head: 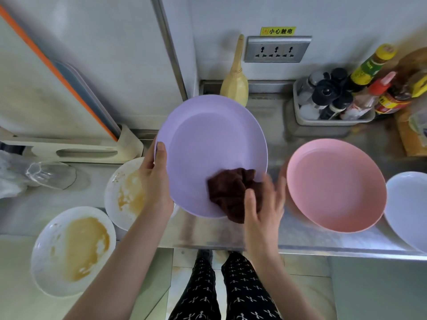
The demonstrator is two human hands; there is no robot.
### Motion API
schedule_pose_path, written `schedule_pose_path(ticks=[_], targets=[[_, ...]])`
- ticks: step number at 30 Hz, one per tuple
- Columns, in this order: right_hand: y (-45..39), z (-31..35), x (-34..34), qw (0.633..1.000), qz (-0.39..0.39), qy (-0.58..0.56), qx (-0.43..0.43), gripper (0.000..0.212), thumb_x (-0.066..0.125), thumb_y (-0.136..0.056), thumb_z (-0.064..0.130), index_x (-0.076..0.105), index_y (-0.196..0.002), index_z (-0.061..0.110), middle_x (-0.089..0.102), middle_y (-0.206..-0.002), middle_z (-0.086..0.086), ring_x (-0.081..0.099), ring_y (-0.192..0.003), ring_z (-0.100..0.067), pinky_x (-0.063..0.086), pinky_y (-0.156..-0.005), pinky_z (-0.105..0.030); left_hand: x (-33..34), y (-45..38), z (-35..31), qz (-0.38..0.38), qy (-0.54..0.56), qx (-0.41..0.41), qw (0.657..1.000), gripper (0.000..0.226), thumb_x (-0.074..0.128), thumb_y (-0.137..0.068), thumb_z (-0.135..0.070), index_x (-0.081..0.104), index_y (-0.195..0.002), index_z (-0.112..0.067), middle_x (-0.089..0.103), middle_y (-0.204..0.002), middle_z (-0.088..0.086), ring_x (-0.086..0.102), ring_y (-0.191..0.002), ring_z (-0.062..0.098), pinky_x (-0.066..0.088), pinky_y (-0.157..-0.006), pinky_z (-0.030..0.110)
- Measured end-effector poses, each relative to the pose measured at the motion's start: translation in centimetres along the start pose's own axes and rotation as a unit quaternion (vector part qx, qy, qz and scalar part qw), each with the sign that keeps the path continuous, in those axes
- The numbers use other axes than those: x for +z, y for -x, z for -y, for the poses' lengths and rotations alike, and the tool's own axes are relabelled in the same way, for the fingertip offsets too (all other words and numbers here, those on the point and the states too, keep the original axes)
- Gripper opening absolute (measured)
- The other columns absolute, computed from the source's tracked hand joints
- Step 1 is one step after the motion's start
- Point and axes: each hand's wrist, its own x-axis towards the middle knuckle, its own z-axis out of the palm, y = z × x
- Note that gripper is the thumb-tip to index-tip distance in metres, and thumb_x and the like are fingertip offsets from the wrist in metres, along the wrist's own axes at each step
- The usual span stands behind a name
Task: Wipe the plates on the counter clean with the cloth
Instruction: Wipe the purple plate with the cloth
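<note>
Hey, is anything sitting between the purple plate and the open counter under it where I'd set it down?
Partly. The left hand holds the purple plate above the counter, and its left edge overlaps a dirty white plate. The pink plate sits to its right, leaving bare steel between them.

The right hand [263,204] is motion-blurred over the cloth [228,192]; its grip is unclear.

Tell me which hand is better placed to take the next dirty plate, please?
Probably the left hand. It holds the purple plate's left rim, just above the two stained white plates on that side. The right hand presses the brown cloth and lies farther away.
</note>
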Motion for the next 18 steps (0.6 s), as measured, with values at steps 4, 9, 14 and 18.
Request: schedule_pose_path(ticks=[4,9,14,18], targets=[[-1.0,1.1,2.2,0.929,-0.051,-0.272,0.245,0.076,0.068,-0.083,0.034,0.023,-0.143,0.022,0.049,-0.132,0.005,0.052,-0.117,-0.009,0.041,-0.103,-0.033,0.8,1.3,0.7,-0.018,0.029,-0.004,0.999,0.028,0.046,-0.096,-0.03,0.061,-0.118,-0.023,0.067,-0.112,-0.007,0.063,-0.104,0.013,0.051,-0.092,0.034],[-3.9,-0.3,2.0,0.915,-0.088,-0.324,0.225,0.049,0.075,-0.074,0.007,0.054,-0.117,0.017,0.067,-0.11,-0.006,0.067,-0.094,-0.014,0.057,-0.08,-0.034,0.1,0.7,0.5,-0.005,-0.014,0.011,1.0,0.02,0.047,-0.096,-0.03,0.066,-0.1,-0.028,0.071,-0.088,-0.015,0.066,-0.084,0.01,0.053,-0.079,0.032],[-6.7,-0.1,-1.2,0.957,-0.035,-0.279,0.072,0.038,0.073,-0.075,0.0,0.061,-0.104,0.022,0.07,-0.1,-0.001,0.067,-0.091,-0.013,0.054,-0.079,-0.032,-0.9,-1.6,-1.2,0.071,-0.113,0.054,0.99,0.034,0.047,-0.096,-0.027,0.065,-0.071,-0.04,0.065,-0.07,-0.018,0.06,-0.073,0.009,0.05,-0.071,0.031],[-8.9,0.8,-3.2,0.975,0.01,-0.223,0.008,0.038,0.074,-0.075,-0.001,0.059,-0.097,0.026,0.071,-0.086,0.012,0.066,-0.081,-0.005,0.053,-0.07,-0.023,-0.9,-2.8,-2.2,0.119,-0.177,0.09,0.973,0.029,0.047,-0.096,-0.023,0.06,-0.073,-0.033,0.062,-0.07,-0.014,0.057,-0.069,0.01,0.046,-0.069,0.031]])
